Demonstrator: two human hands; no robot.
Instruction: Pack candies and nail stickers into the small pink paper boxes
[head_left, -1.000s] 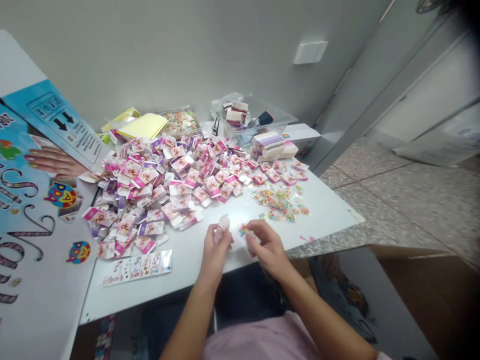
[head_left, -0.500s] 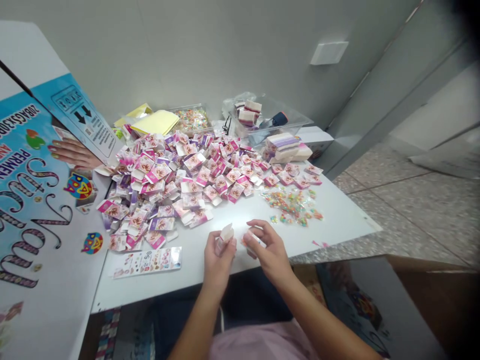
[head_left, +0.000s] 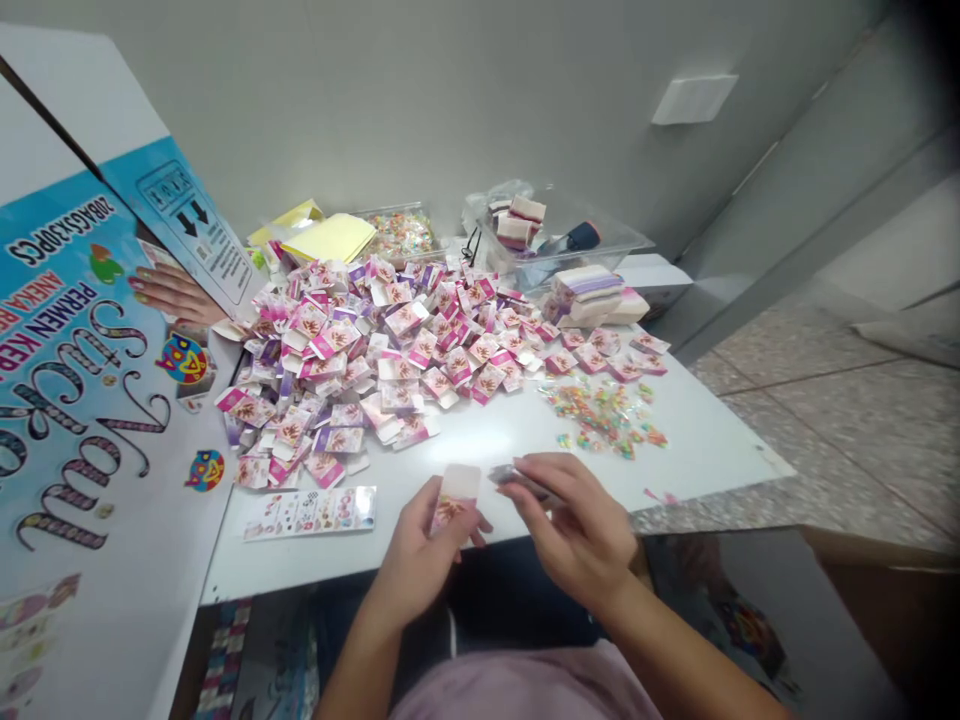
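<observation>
My left hand (head_left: 427,545) is closed on a small pink-and-white carton (head_left: 459,487), its pale open flap end pointing up and away from me. Just to the right, my right hand (head_left: 574,515) pinches a thin, shiny grey piece (head_left: 517,476) between thumb and fingers; its exact kind is unclear. The two hands are close together over the table's front edge, and a small gap separates the carton from the shiny piece. Left of them lies a strip of printed stickers (head_left: 311,513). Beyond my right hand is a loose pile of small clear packets with colourful candies (head_left: 604,415).
A big heap of small pink and purple cartons (head_left: 375,350) covers the table's left and middle. Behind it are yellow paper (head_left: 330,237), a candy-filled tray (head_left: 397,232), scissors (head_left: 470,245) and a clear bin (head_left: 600,255). A large printed box (head_left: 97,400) stands at left.
My left hand has turned the carton so its printed face shows. My right hand has moved slightly right, and the shiny grey piece now shows in its fingers. The view has shifted a little.
</observation>
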